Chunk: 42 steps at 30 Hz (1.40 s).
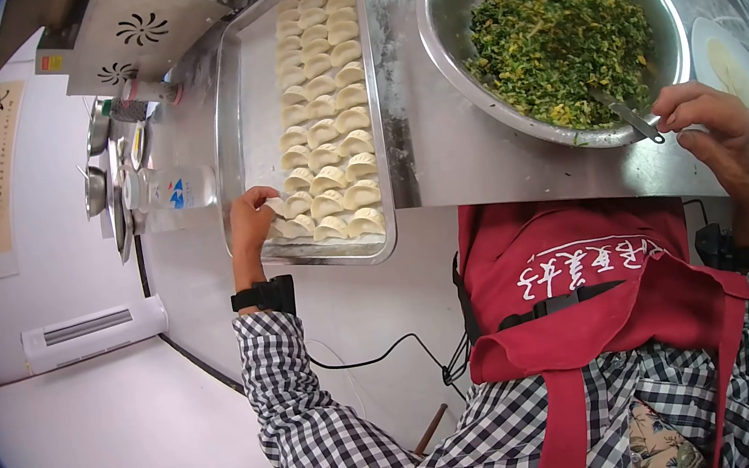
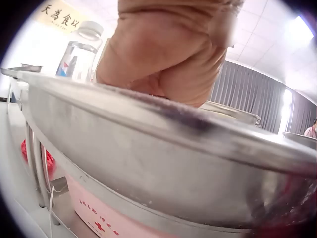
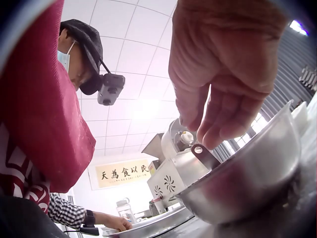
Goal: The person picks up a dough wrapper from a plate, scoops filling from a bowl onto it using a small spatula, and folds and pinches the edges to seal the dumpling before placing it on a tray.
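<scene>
In the head view, rows of pale dumplings (image 1: 322, 131) lie in a metal tray (image 1: 383, 250). My left hand (image 1: 250, 221) reaches over the tray's near left corner, its bent fingertips against a dumpling at the row's end; whether they pinch it is hidden. The tray wall (image 2: 148, 148) covers those fingertips in the left wrist view. A steel bowl (image 1: 439, 43) of chopped green and yellow filling (image 1: 559, 45) stands at the right. Loosely bent, my right hand (image 1: 714, 129) hovers by the spoon handle (image 1: 636, 119), fingertips at or just above its holed end (image 3: 199, 149).
A white plate (image 1: 730, 69) lies right of the bowl, near the counter edge. Left of the tray stand a clear bottle (image 1: 172, 188) and a metal machine (image 1: 146, 36). Flour dusts the steel counter (image 1: 428, 169). Black cables hang below the counter.
</scene>
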{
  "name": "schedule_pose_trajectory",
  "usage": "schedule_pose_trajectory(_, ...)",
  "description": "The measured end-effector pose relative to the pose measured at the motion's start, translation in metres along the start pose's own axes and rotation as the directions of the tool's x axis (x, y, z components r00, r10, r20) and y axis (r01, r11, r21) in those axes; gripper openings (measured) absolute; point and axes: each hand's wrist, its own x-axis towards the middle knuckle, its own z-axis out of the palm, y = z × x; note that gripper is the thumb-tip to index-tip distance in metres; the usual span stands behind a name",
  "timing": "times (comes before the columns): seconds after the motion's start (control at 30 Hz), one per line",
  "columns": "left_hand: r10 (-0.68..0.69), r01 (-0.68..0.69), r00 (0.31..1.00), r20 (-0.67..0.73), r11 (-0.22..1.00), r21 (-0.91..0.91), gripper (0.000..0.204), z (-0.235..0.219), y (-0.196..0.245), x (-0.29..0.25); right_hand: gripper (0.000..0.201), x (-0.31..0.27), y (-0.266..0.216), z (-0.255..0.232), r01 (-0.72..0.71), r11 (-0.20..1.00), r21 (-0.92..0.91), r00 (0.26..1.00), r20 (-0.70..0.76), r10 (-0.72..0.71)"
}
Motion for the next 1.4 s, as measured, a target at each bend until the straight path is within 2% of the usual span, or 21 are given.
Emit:
schedule_pose_trajectory(0.27, -0.021, 0.021, 1.0, -0.005, 1.0, 0.001, 0.027, 0.0, 0.004, -0.01, 0.018, 0.004, -0.003, -0.004, 0.083, 0.997, -0.009, 0.997, 0.011, -0.082)
schedule_pose_trajectory(0.3, 0.034, -0.034, 0.999, -0.026, 0.999, 0.025, 0.028, 0.0, 0.0, -0.01, 0.018, 0.003, -0.007, -0.003, 0.083, 0.996, -0.011, 0.997, 0.007, -0.083)
schedule_pose_trajectory(0.37, 0.109, -0.108, 0.993, -0.04, 0.993, 0.037, 0.029, -0.003, -0.004, -0.005, 0.03, 0.003, -0.018, -0.006, 0.106, 0.994, -0.017, 0.98, -0.168, -0.107)
schedule_pose_trajectory(0.4, 0.155, -0.151, 0.983, -0.095, 0.987, 0.051, 0.032, -0.006, -0.006, -0.005, 0.041, -0.001, -0.016, -0.012, 0.214, 0.975, -0.053, 0.951, -0.216, -0.22)
schedule_pose_trajectory(0.5, 0.152, -0.17, 0.978, -0.142, 0.978, -0.124, 0.036, -0.008, 0.035, -0.012, 0.049, -0.009, -0.035, -0.024, 0.369, 0.902, -0.224, 0.828, -0.362, -0.429)
schedule_pose_trajectory(0.53, 0.176, -0.205, 0.971, -0.162, 0.962, -0.181, 0.035, -0.007, 0.058, -0.017, 0.049, -0.016, -0.039, -0.037, 0.356, 0.897, -0.26, 0.826, -0.361, -0.433)
schedule_pose_trajectory(0.63, 0.255, -0.316, 0.945, -0.204, 0.871, -0.376, 0.031, -0.005, 0.142, -0.041, 0.038, -0.042, -0.051, -0.076, 0.503, 0.854, -0.13, 0.845, -0.132, -0.518)
schedule_pose_trajectory(0.67, 0.328, -0.391, 0.918, -0.222, 0.839, -0.378, 0.03, -0.004, 0.172, -0.053, 0.028, -0.062, -0.046, -0.049, 0.426, 0.899, -0.105, 0.706, -0.582, -0.403)
schedule_pose_trajectory(0.7, 0.396, -0.462, 0.885, -0.243, 0.803, -0.376, 0.03, -0.002, 0.2, -0.066, 0.018, -0.023, -0.076, -0.031, 0.653, 0.756, 0.043, 0.65, -0.544, -0.531)
schedule_pose_trajectory(0.77, 0.514, -0.585, 0.811, -0.279, 0.714, -0.385, 0.028, 0.001, 0.248, -0.092, 0.036, -0.075, -0.081, -0.066, 0.524, 0.829, -0.198, 0.812, -0.179, -0.556)
schedule_pose_trajectory(0.8, 0.563, -0.633, 0.772, -0.293, 0.643, -0.432, 0.026, 0.002, 0.265, -0.103, 0.036, -0.08, -0.085, -0.081, 0.525, 0.823, -0.216, 0.809, -0.175, -0.561)
schedule_pose_trajectory(0.83, 0.608, -0.672, 0.732, -0.307, 0.568, -0.475, 0.025, 0.002, 0.278, -0.113, 0.039, -0.08, -0.088, -0.096, 0.613, 0.789, -0.03, 0.781, 0.173, -0.6)
schedule_pose_trajectory(0.87, 0.712, -0.736, 0.64, -0.289, 0.46, -0.497, 0.028, 0.002, 0.292, -0.122, 0.042, -0.081, -0.091, -0.105, 0.62, 0.766, 0.173, 0.622, 0.487, -0.613)
schedule_pose_trajectory(0.9, 0.802, -0.785, 0.53, -0.276, 0.341, -0.518, 0.031, -0.001, 0.304, -0.128, 0.042, -0.082, -0.096, -0.097, 0.625, 0.765, 0.155, 0.623, 0.491, -0.608)
schedule_pose_trajectory(0.97, 0.956, -0.885, 0.286, -0.066, 0.237, -0.4, 0.056, -0.024, 0.326, -0.131, 0.019, -0.091, -0.105, -0.063, 0.657, 0.733, 0.178, 0.696, 0.23, -0.68)
schedule_pose_trajectory(1.03, 0.963, -0.869, 0.176, -0.202, 0.055, -0.492, 0.071, -0.033, 0.345, -0.135, 0.019, -0.132, -0.079, -0.101, 0.64, 0.763, 0.091, 0.73, 0.238, -0.641)
schedule_pose_trajectory(1.07, 0.969, -0.87, -0.006, -0.247, -0.127, -0.476, 0.069, -0.029, 0.368, -0.143, 0.018, -0.109, -0.079, -0.102, 0.614, 0.789, 0.022, 0.761, 0.247, -0.6)
schedule_pose_trajectory(1.13, 0.96, -0.854, -0.067, -0.272, -0.197, -0.482, 0.069, -0.022, 0.38, -0.132, 0.018, -0.16, -0.066, -0.137, 0.552, 0.825, -0.125, 0.821, 0.258, -0.51)
schedule_pose_trajectory(1.2, 0.946, -0.842, -0.129, -0.298, -0.263, -0.471, 0.069, -0.017, 0.397, -0.127, 0.017, -0.138, -0.067, -0.144, 0.48, 0.834, -0.272, 0.873, 0.245, -0.423)
schedule_pose_trajectory(1.27, 0.931, -0.836, -0.167, -0.325, -0.309, -0.454, 0.069, -0.013, 0.411, -0.122, 0.017, -0.194, -0.055, -0.171, 0.401, 0.829, -0.391, 0.914, 0.227, -0.335)
schedule_pose_trajectory(1.4, 0.886, -0.827, -0.194, -0.421, -0.378, -0.416, 0.068, 0.01, 0.429, -0.112, 0.018, -0.194, -0.062, -0.142, 0.232, 0.763, -0.603, 0.97, 0.202, -0.135)
